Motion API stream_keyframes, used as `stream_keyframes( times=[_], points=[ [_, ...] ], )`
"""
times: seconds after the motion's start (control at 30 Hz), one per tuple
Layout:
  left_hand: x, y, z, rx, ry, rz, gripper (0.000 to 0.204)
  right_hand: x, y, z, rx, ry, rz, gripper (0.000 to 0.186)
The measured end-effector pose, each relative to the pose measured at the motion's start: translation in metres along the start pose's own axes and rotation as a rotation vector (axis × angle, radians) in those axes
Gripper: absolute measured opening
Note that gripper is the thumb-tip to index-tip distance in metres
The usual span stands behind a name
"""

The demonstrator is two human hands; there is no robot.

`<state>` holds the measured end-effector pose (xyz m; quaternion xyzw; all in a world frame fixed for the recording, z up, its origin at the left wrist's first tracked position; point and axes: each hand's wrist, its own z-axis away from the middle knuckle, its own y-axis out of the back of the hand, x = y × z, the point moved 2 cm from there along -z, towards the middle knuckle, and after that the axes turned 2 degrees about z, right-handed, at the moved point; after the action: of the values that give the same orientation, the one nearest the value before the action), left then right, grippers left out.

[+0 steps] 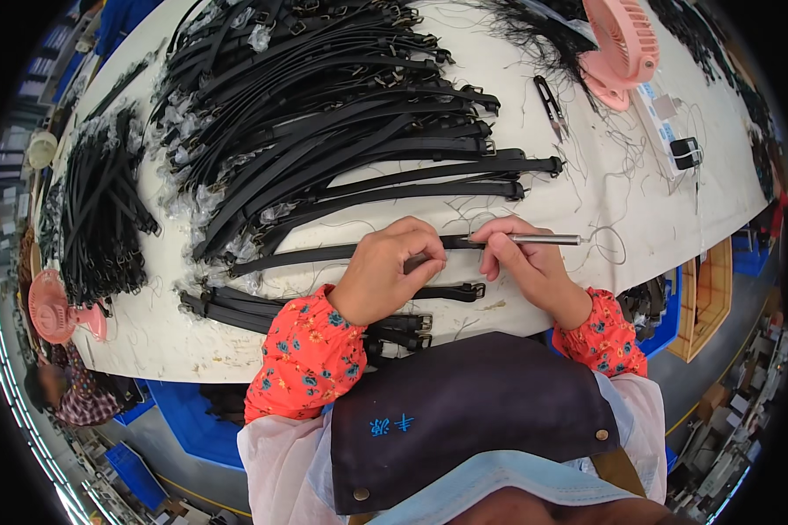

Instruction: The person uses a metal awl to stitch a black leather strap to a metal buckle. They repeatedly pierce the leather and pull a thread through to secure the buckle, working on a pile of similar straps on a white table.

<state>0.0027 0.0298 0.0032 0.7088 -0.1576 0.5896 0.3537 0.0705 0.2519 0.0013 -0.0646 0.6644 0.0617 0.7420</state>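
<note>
A black belt (302, 258) lies across the near part of the white table, and my left hand (385, 267) pinches it near its right end. My right hand (525, 262) is closed around a slim silver pen-shaped tool (547, 239). A thin cord runs from that tool's right end. Its tip, beside the belt's end, is mostly hidden by my fingers. Just nearer to me, more black belts (228, 311) with metal buckles lie partly under my left forearm. Beyond my hands a large pile of black belts (324, 131) spreads out, with clear plastic wrap around their left ends.
Black thread snips (549, 105) lie at the far right, near a pink fan (617, 52) and a white power strip (661, 127). Loose threads litter the table (587, 192). Another belt heap (105, 210) and a second pink fan (52, 306) are on the left. Blue bins (193, 429) stand below.
</note>
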Motion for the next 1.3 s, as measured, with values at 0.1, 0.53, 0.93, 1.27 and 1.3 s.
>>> stream_keyframes(
  times=[0.1, 0.53, 0.93, 1.27, 1.3],
  points=[
    [0.001, -0.002, 0.0, 0.009, -0.001, 0.013, 0.008, 0.001, 0.001, -0.001, -0.005, 0.005, 0.014, 0.025],
    [0.004, 0.0, 0.0, -0.023, 0.064, -0.014, 0.009, 0.0, 0.001, -0.001, -0.019, 0.012, 0.067, 0.025],
    [0.008, 0.004, 0.001, -0.144, 0.076, -0.059, 0.012, 0.0, 0.0, -0.001, -0.009, 0.018, 0.067, 0.025],
    [0.003, -0.014, -0.002, 0.149, -0.217, -0.527, 0.024, -0.005, 0.002, -0.001, 0.023, 0.026, 0.016, 0.026],
    [0.002, -0.017, -0.002, 0.17, -0.297, -0.642, 0.025, -0.005, 0.002, -0.001, 0.021, 0.023, 0.008, 0.026]
  ],
)
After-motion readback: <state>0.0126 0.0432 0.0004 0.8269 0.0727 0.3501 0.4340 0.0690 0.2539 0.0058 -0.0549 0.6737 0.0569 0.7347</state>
